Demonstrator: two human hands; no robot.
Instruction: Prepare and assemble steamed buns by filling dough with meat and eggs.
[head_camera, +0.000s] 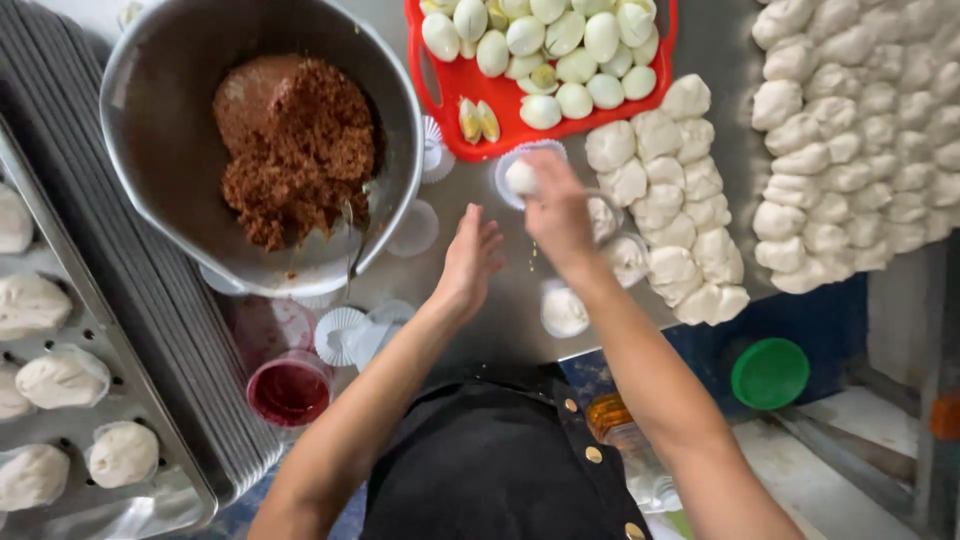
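My right hand (558, 215) holds a small white dough ball (520, 177) over a white paper liner (512, 160) on the steel table (500, 300). My left hand (468, 260) hovers flat beside it, fingers apart, holding nothing. A large metal bowl (160, 130) of brown minced filling (295, 150) stands to the left, a spoon (352, 245) leaning in it. Behind, a red tray (445, 85) holds peeled boiled eggs (560, 45).
Rows of dough pieces (670, 195) lie right of my hands, with a larger batch (860, 130) further right. Filled buns (60, 380) rest on a perforated metal tray at left. A cup of red liquid (288, 390), loose paper liners (342, 333) and a green lid (769, 373) are nearby.
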